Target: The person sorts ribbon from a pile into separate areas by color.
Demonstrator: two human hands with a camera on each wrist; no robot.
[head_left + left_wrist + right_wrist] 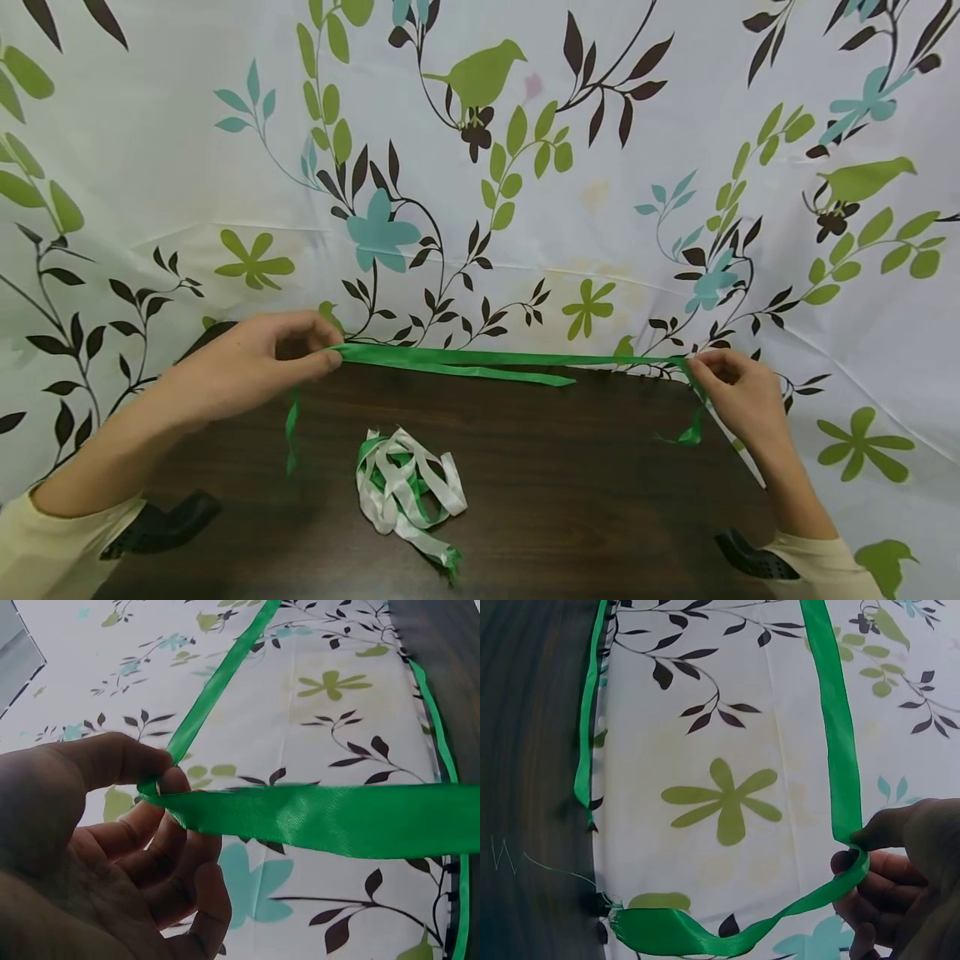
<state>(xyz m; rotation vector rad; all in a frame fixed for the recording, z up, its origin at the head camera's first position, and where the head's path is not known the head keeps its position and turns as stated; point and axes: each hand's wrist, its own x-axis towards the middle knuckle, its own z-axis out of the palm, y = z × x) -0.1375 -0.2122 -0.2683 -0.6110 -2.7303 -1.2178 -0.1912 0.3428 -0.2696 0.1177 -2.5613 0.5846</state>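
Observation:
A shiny green ribbon (480, 357) runs nearly level between my two hands over the far part of the dark table. My left hand (262, 362) pinches it between thumb and fingertips; in the left wrist view the ribbon (315, 821) bends at that pinch. One strip trails rightward below the stretched span, and a twisted length hangs under the left hand. My right hand (738, 392) pinches the other side between thumb and forefinger. From there a short tail with a frayed end and loose thread curls down, plain in the right wrist view beside the ribbon (836, 735).
A loose heap of white and green ribbon (397, 492) lies on the dark wooden table (585, 483), nearer to me. Behind the table hangs a white cloth (480, 225) printed with leaves, flowers and birds. Dark wrist mounts (161, 525) sit at both sleeves.

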